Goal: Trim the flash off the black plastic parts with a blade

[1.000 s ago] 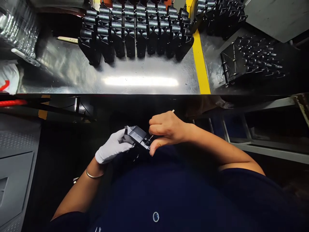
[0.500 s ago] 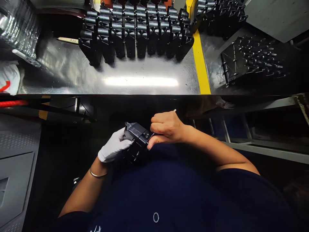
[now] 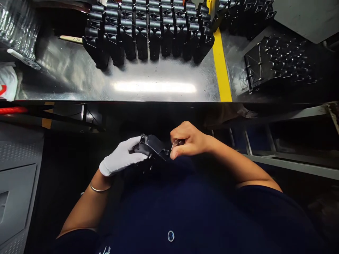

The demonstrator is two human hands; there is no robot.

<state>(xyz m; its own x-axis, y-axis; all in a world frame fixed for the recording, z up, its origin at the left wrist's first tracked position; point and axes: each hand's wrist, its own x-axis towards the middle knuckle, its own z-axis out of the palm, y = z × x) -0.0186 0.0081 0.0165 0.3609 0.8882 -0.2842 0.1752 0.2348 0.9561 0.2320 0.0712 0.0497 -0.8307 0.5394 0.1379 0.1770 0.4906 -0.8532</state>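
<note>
My left hand (image 3: 120, 157), in a white glove, grips a black plastic part (image 3: 152, 150) in front of my body, below the bench edge. My bare right hand (image 3: 188, 141) is closed around a small thin metal tool (image 3: 175, 144), its tip against the right end of the part. The tool's far end is hidden inside the fist. A thin bracelet circles my left wrist.
A shiny steel bench (image 3: 137, 86) lies ahead, with rows of black plastic parts (image 3: 150, 30) standing at its back. A yellow stripe (image 3: 221, 67) divides it from a black tray of pins (image 3: 278, 65) at the right. Clear bags (image 3: 16, 28) lie far left.
The black part has been turned in my left hand and shifted slightly right. My right hand has drawn back to the part's right end, and the white tip above its knuckles no longer shows.
</note>
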